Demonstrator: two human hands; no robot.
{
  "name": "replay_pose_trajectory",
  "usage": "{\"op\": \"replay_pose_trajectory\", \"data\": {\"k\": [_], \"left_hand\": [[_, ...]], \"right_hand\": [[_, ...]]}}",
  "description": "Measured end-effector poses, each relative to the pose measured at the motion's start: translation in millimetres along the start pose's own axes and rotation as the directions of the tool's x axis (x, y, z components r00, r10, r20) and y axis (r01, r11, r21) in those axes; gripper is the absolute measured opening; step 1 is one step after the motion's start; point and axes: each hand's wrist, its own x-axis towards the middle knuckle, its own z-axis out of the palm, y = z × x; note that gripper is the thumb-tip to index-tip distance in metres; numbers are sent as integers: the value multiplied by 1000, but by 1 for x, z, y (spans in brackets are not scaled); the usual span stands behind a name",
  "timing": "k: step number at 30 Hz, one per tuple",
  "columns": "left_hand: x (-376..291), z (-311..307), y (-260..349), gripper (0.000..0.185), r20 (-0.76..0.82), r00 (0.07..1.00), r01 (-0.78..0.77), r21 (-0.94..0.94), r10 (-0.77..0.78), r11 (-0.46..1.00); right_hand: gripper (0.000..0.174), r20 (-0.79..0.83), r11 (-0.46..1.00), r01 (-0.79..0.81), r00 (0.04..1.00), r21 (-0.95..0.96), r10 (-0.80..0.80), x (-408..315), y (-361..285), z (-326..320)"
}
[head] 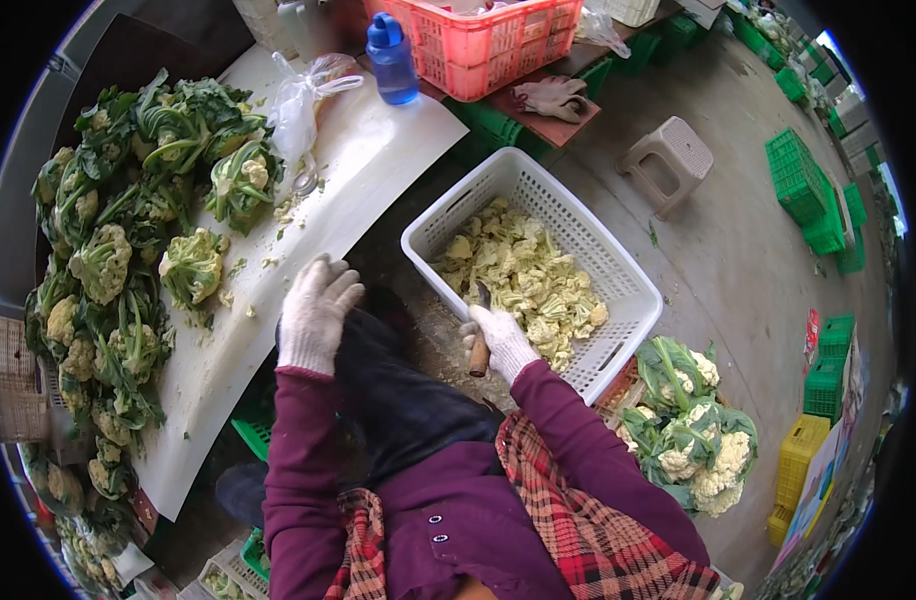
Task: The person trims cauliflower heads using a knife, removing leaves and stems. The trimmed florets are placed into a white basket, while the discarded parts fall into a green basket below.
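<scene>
My right hand [500, 339], in a white knit glove, grips a knife [479, 355] by its wooden handle, the dark blade pointing away from me. It is at the near rim of a white perforated plastic crate [604, 266]. Inside the crate lies a heap of cut cauliflower florets [536, 274]. My left hand [321, 309], gloved too, is at the edge of the white-topped table [353, 161] with its fingers extended and nothing held. Left of it on the table sits a trimmed cauliflower head [193, 266], beside a large pile of leafy cauliflowers [139, 176].
A blue water bottle [392, 64] and a tied plastic bag [296, 112] stand on the table's far end. Beyond are a red crate [488, 52] and a pair of gloves [551, 97]. A plastic stool [668, 161] is on the floor. Leafy cauliflowers [690, 435] sit at my right.
</scene>
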Motion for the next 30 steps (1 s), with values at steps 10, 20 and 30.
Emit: {"op": "replay_pose_trajectory", "data": {"k": [10, 20, 30], "left_hand": [[-4, -184, 87, 56, -556, 752, -294, 198, 354, 935], [76, -213, 185, 85, -389, 624, 143, 910, 678, 390], [137, -263, 199, 65, -116, 728, 258, 960, 676, -113]], "right_hand": [[25, 406, 688, 433, 888, -582, -216, -12, -57, 197], [17, 858, -96, 872, 444, -480, -257, 99, -9, 378], [13, 929, -571, 769, 78, -286, -361, 150, 45, 471]]}}
